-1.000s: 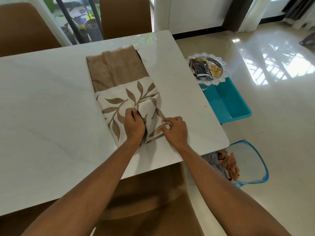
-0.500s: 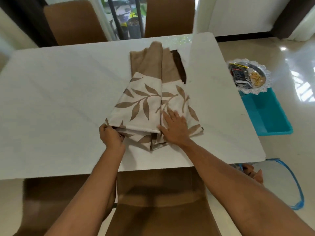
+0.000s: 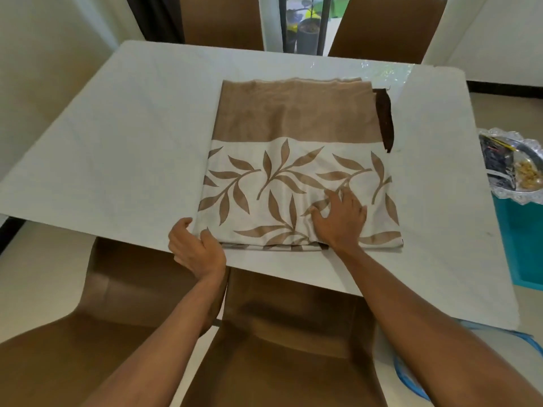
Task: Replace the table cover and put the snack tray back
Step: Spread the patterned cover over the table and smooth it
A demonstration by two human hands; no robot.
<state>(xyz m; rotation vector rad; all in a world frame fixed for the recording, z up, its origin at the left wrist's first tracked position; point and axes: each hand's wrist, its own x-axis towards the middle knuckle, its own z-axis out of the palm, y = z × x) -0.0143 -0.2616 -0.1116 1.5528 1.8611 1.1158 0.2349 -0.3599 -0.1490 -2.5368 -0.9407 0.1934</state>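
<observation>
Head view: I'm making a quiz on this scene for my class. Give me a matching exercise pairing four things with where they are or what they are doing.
Things:
1. left hand
2. right hand
3. snack tray
4. folded cloth

States:
A. off the table's right side, over a teal tub
B. lying on the white table
C. at the cloth's near left corner
D. pressed flat on the leaf print

Pairs: 1-C, 2-D, 3-A, 4-B
</observation>
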